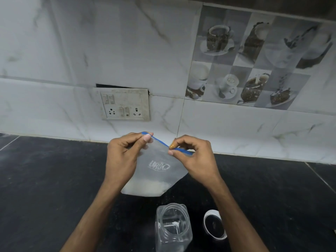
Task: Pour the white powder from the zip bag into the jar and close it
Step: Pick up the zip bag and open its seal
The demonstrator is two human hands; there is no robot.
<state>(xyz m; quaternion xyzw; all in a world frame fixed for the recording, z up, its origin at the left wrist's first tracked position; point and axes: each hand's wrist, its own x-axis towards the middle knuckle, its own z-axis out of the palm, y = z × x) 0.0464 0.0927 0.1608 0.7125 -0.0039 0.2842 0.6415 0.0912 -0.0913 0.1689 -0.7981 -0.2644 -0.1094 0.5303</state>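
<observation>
Head view: the task looks barely begun. At frame centre the left hand (123,157) and right hand (197,158) each pinch the blue zip strip (160,141) of the clear zip bag (158,173), with white powder (149,186) heaped in its bottom. Lower centre, the jar (172,228) stands open and nearly empty, its lid (214,224) just right of it. Pouring and closing remain.

The base of the jar (174,239) runs off the bottom edge. The left hand (121,157) hides the left side of the zip bag (158,179), whose printed logo (159,164) is too blurred to read.
</observation>
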